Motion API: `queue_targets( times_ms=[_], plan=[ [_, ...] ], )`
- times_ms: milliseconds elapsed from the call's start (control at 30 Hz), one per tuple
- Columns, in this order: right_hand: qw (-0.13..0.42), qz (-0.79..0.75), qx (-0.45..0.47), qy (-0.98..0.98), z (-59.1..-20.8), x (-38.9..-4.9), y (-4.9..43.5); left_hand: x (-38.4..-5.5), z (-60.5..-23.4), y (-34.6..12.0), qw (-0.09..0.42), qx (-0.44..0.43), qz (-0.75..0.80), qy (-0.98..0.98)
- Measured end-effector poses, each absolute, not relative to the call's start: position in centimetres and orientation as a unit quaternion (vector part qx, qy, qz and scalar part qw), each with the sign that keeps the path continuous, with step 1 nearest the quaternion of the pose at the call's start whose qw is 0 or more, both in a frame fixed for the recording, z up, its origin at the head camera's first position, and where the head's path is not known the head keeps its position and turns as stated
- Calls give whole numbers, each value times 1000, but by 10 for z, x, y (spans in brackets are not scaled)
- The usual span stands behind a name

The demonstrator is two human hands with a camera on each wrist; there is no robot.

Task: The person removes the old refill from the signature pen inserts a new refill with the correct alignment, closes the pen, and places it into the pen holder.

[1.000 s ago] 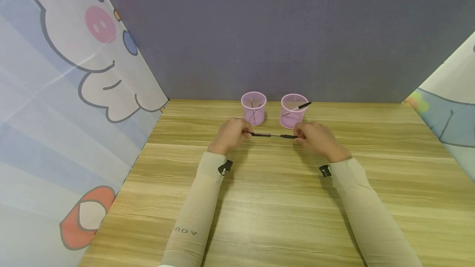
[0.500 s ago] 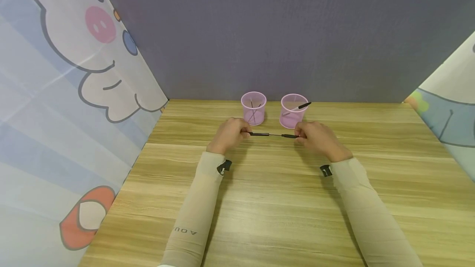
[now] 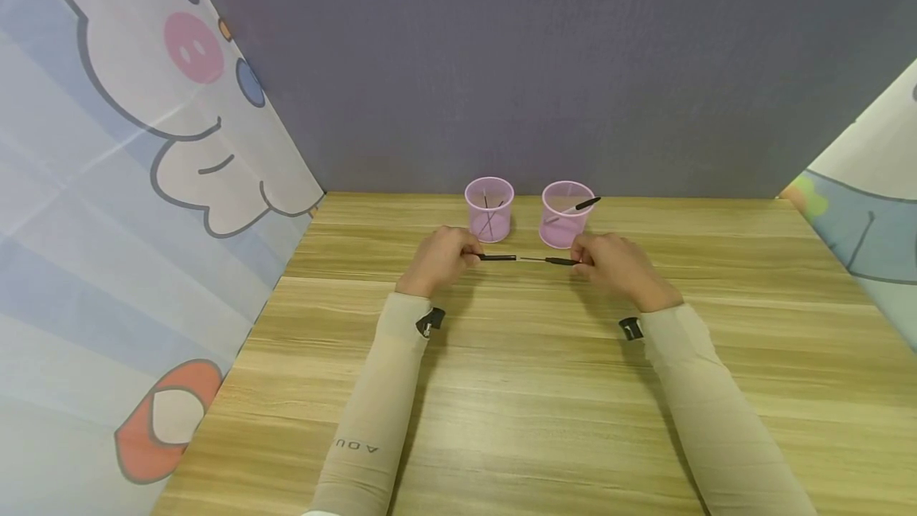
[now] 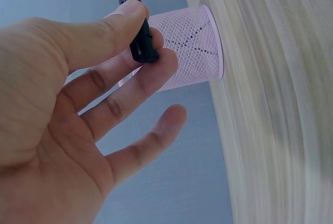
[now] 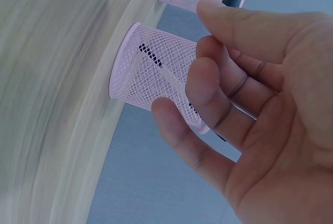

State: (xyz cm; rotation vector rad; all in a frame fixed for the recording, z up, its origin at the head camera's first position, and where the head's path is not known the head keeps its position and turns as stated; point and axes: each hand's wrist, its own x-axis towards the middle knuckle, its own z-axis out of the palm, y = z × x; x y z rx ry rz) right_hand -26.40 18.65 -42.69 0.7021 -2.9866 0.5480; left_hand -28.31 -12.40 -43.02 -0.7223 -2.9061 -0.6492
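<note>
Close in, left hand (image 3: pixel 438 261) pinches black pen tube (image 3: pixel 498 258), right hand (image 3: pixel 616 267) pinches pen grip (image 3: pixel 562 261) carrying thin refill (image 3: pixel 532 259), both above surface (image 3: pixel 516 388). I judge them light, stiff, slick; refill likely bendable, so hold by grip. Axes run sideways, refill tip facing tube mouth, slight gap. Pink cups (image 3: pixel 561 232) behind.

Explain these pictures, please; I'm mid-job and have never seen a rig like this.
There is no machine: a person works bare-handed. The wide picture comes from a head camera looking forward and down; the smaller two come from cameras on the left and right wrists.

The left grip pinches a black tube. The right grip pinches a dark piece whose thin rod points toward it.

On the wood-grain table stand a left pink mesh cup, holding thin dark sticks, and a right pink mesh cup, holding a leaning pen.
</note>
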Motion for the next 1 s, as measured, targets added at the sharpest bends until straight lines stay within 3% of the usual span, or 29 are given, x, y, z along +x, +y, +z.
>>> queue_targets(
  times_ms=[1000],
  plan=[
    [14, 178, 221, -959, -421, -262, 192, -286, -434, -127, 24, -239, -195, -951]
  ],
)
